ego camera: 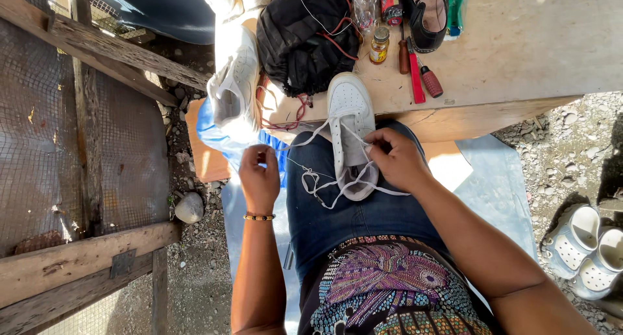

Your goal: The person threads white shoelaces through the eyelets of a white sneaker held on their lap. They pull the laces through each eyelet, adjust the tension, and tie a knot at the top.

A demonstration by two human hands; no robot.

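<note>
White sneaker (350, 124) on lap; both hands grip laces (322, 189); bag (305, 36), tools (418, 72) on table (519, 56)

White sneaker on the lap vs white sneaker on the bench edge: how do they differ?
The lap sneaker lies along the thigh, toe toward the wooden bench; the bench-edge sneaker hangs off the bench's left corner. The lap sneaker is touched by the right hand, while the left hand pulls thread from it; the bench-edge sneaker is untouched. The lap sneaker's laces hang loose; the other's are not clear. Both are white.
</note>
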